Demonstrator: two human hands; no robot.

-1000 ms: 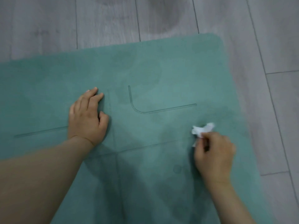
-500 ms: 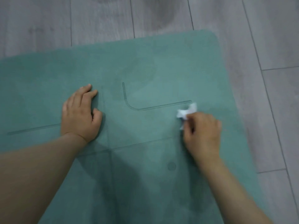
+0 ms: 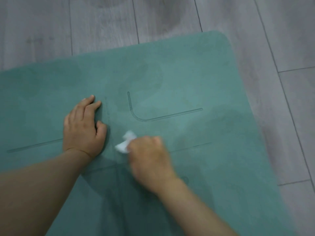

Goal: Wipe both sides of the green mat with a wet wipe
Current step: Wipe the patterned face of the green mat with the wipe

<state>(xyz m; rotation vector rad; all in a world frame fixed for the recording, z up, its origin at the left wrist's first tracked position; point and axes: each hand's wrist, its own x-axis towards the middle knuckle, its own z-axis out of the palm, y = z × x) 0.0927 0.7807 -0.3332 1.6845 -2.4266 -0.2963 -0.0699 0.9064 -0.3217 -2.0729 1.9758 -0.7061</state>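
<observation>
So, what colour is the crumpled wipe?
White; the wet wipe shows clearly against the green mat in the head view.

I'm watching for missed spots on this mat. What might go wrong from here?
1. The wipe is bunched small in the right hand, so each stroke likely covers a narrow strip and may leave gaps.
2. The left hand lies flat on the mat; the patch under it may go unwiped.
3. The wipe is close to the left hand's thumb, so a further stroke that way could bump it.
</observation>
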